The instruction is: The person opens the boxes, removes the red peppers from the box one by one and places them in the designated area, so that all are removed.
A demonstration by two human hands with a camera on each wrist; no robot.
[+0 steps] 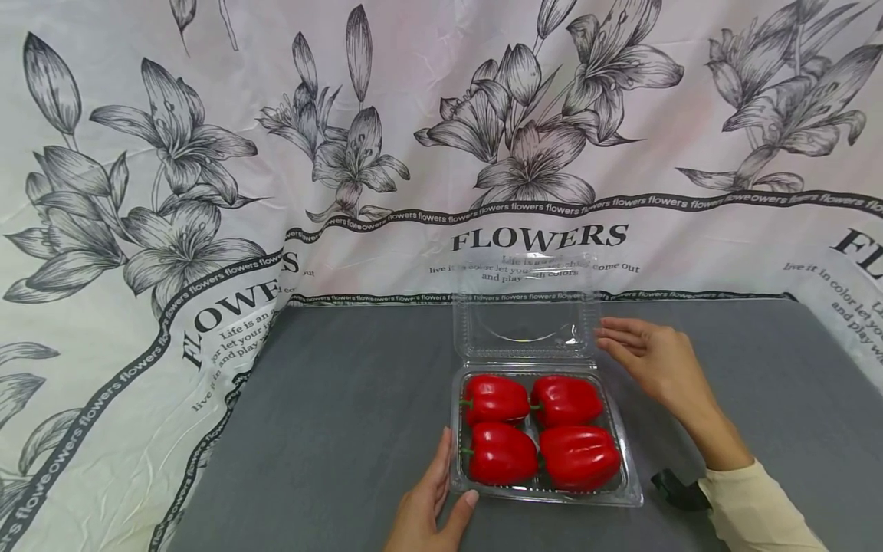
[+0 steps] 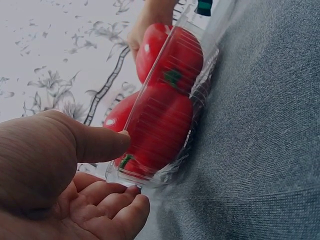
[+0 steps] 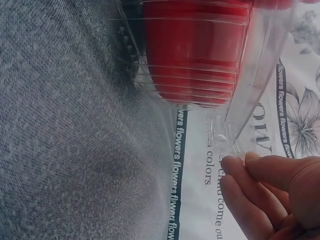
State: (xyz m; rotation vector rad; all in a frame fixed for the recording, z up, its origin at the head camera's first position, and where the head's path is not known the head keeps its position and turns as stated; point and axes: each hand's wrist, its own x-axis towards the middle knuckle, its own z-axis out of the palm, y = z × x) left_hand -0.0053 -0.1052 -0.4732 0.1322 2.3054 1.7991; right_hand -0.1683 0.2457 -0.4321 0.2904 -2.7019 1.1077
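Observation:
A clear plastic clamshell container [image 1: 545,494] lies on the grey table with its lid [image 1: 524,345] raised at the back. Inside sit several red bell peppers [image 1: 502,454] with green stems, in two rows. My left hand [image 1: 431,498] is at the front left corner; its fingers lie along the left side and its thumb touches the rim, as the left wrist view [image 2: 75,165] also shows. At the right edge of the lid, my right hand [image 1: 662,368] pinches the clear plastic between thumb and fingertips, seen closer in the right wrist view [image 3: 270,190].
Grey cloth covers the table [image 1: 345,406]. A white curtain [image 1: 386,153] printed with flowers and lettering hangs behind and along the left. Near the right sleeve [image 1: 759,506] a dark strap-like item [image 1: 679,491] shows at the wrist.

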